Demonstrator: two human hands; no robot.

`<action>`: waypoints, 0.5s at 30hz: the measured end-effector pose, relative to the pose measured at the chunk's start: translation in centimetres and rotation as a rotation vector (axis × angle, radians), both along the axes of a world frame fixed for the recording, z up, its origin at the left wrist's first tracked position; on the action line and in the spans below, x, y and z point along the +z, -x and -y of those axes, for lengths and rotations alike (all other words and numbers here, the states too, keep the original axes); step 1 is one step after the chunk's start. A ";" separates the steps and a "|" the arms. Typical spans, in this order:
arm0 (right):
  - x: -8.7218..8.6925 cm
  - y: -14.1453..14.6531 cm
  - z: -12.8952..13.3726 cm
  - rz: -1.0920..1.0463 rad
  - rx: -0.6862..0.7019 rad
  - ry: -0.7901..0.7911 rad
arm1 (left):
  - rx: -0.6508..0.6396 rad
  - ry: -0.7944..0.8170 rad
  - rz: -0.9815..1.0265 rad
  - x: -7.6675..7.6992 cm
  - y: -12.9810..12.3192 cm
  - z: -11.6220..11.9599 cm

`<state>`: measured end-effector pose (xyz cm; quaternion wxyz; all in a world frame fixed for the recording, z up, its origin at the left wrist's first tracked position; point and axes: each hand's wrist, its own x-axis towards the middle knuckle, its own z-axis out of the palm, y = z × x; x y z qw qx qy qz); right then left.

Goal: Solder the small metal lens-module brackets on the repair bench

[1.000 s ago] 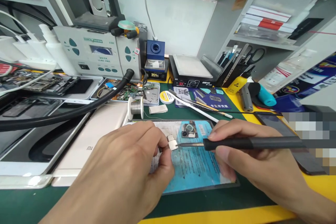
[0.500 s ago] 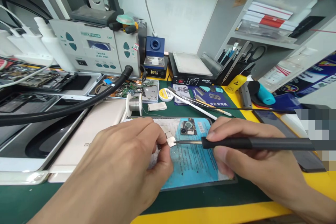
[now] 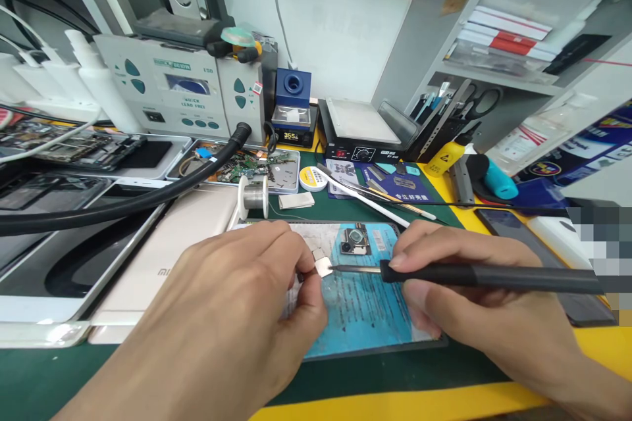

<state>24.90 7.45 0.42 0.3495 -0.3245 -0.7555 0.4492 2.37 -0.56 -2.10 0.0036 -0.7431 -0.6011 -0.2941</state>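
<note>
Barely anything has shifted since the earlier frames, just the back end of the black-handled tool (image 3: 444,274) dipping a touch, with its tip still at the same little silvery-white piece (image 3: 323,267). So, head view (the only one): the left hand (image 3: 247,296) has that piece pinched between thumb and fingers, though the fingers hide part of it. It's up over the blue-and-white mat (image 3: 355,329), and I can't tell if it's actually touching it. Right hand (image 3: 464,276) has a pen-style grip on the tool, thumb below and fingers on top, with the thin metal shaft pointing left and the tip right at the edge of the piece. There's a small dark part with a round lens (image 3: 354,239) lying near the far edge of the mat. Mat's on the green tabletop (image 3: 385,376), which has a yellow border. Just past the mat there's a wire spool (image 3: 255,196), with a tray of circuit boards (image 3: 291,179) behind it. Pale MI back cover (image 3: 182,243) sits left of the mat, and a thick black hose (image 3: 143,202) runs across that side.
</note>
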 end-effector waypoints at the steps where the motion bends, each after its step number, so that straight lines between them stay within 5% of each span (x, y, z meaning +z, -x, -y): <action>1: 0.0 0.0 0.0 0.004 0.003 -0.009 | -0.003 -0.001 0.001 0.0 0.0 0.0; 15: 0.1 0.1 0.1 0.022 -0.015 -0.167 | 0.009 -0.006 -0.005 -0.1 0.0 0.0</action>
